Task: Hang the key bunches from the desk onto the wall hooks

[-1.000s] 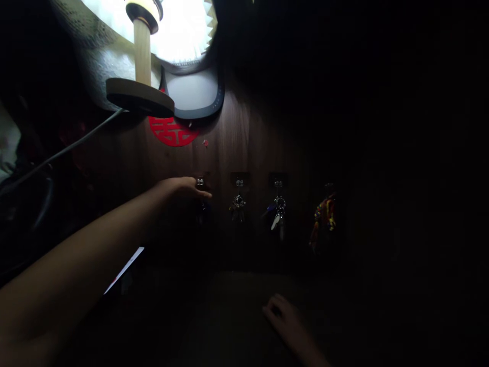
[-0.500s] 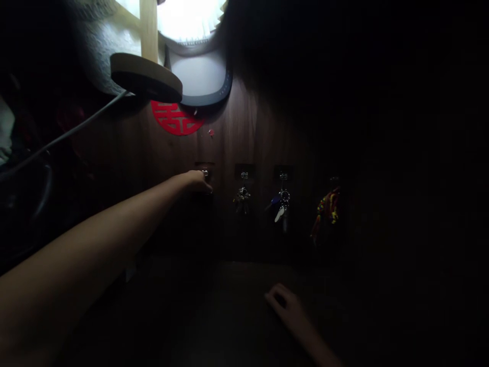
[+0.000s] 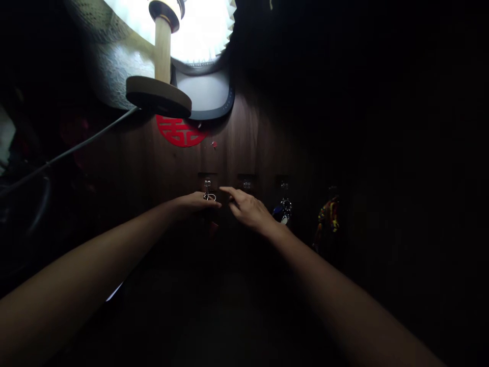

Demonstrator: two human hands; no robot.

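My left hand is closed at a metal key ring, just under the leftmost wall hook. Below it a dim reddish-brown piece shows, perhaps hanging from the ring; darkness hides the details. My right hand is raised close by on the right, index finger stretched toward the ring, thumb apart, nothing visible in it. It covers the keys under the second hook. Further right, a bunch of keys with a blue part hangs from the third hook.
A bright lamp with a wooden stem and round base juts out above, its white cord running left. Behind it are a cap and a red paper cutout on the dark wood panel. Colourful braided cords hang at right.
My right hand has come up from the lower middle to beside my left hand, its fingers now extended. The left hand stays at the first hook, where the key ring now shows.
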